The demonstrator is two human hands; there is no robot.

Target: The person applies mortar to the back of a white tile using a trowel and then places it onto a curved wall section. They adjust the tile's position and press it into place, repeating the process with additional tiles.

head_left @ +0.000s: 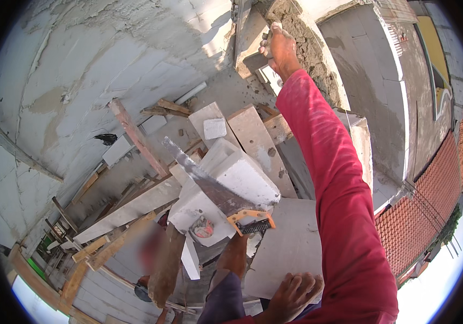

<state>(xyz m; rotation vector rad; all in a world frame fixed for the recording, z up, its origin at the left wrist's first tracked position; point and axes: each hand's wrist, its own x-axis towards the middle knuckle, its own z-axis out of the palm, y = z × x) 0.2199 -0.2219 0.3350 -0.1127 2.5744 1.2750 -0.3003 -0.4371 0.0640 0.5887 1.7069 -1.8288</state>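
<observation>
My right hand (281, 47) is up at the top of the wall, arm in a red sleeve (339, 194) stretched full length. Fingers are curled over the edge of a grey block (250, 40) that sits beside the mortar bed (310, 51); can't tell how tight the grip is, the fingertips are hidden behind the block edge.

My left hand (292, 294) is low, near the bottom of the frame, resting on a flat white slab (291, 243). Fingers are bent and loosely together, knuckles up, pressing on the slab's near edge.

A hand saw (212, 189) lies just ahead of that, blade across a white lightweight block (242, 178), orange and black handle (250, 221) pointing toward me. Neither hand touches it.

My bare knee (234, 254) shows between slab and block stack.

Below and left: timber planks (134, 208), a reddish batten (134, 132) and loose offcuts on the rough concrete floor (226, 92). Plastered wall (80, 70) on the left, tiled red roof (431, 200) far right.
</observation>
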